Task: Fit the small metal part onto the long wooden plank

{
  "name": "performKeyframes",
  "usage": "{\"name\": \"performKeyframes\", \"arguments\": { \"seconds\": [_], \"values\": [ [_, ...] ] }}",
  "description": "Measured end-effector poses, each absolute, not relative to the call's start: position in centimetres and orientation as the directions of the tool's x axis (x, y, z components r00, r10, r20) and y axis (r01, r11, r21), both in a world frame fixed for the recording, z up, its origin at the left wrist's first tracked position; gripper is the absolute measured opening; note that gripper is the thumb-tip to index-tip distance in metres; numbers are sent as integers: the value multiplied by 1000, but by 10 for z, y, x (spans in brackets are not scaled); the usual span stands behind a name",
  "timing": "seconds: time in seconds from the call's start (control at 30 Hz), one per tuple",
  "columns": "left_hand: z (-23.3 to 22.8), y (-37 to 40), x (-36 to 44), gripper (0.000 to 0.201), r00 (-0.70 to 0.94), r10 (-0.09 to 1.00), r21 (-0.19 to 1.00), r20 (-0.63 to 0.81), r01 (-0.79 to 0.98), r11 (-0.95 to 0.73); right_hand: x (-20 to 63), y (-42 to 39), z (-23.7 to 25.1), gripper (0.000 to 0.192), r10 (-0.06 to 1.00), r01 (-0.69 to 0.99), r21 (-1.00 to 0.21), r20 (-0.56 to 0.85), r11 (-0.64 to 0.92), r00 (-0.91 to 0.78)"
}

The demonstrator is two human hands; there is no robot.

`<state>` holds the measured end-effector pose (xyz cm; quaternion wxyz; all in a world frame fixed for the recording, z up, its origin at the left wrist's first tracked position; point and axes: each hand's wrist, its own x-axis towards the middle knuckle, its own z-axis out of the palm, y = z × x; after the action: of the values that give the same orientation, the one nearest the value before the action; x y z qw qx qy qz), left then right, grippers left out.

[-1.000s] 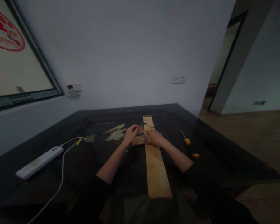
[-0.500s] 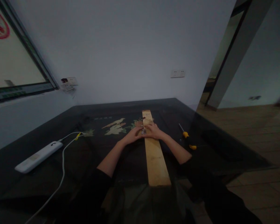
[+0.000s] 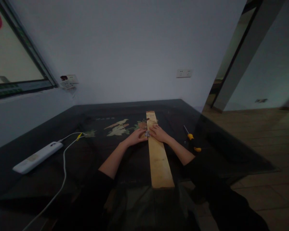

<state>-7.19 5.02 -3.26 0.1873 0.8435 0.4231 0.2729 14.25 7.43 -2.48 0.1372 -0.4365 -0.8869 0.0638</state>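
A long pale wooden board (image 3: 160,163) lies lengthwise on the dark table, its near end at the table's front edge. On the board's left edge is a small shiny metal fitting (image 3: 147,133), too small to make out its exact kind. My left hand (image 3: 136,137) comes from the left, its thumb and fingers closed around the fitting's left side. Across the board rests my right hand (image 3: 158,133), its bent fingers and thumb at the fitting's right side. Fingertips partly cover the fitting.
A screwdriver (image 3: 190,137) with a yellow and black handle lies right of the board, beside a tiny metal piece (image 3: 185,142). At the left sits a white power strip (image 3: 38,157) with a white cable (image 3: 64,166). The table (image 3: 106,110) meets the wall behind.
My right thumb and fingers have shifted slightly, and more of the metal fitting shows between my hands. The view has tilted a little; the board and screwdriver stay in place.
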Motion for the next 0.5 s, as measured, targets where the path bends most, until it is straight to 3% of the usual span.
{"name": "performKeyframes", "arguments": {
  "seconds": [0.5],
  "values": [
    [-10, 46, -85, 59, 527, 824, 458, 206, 692, -557, 138, 66, -21, 51, 784, 750, -239, 113, 617, -610]
  ]
}}
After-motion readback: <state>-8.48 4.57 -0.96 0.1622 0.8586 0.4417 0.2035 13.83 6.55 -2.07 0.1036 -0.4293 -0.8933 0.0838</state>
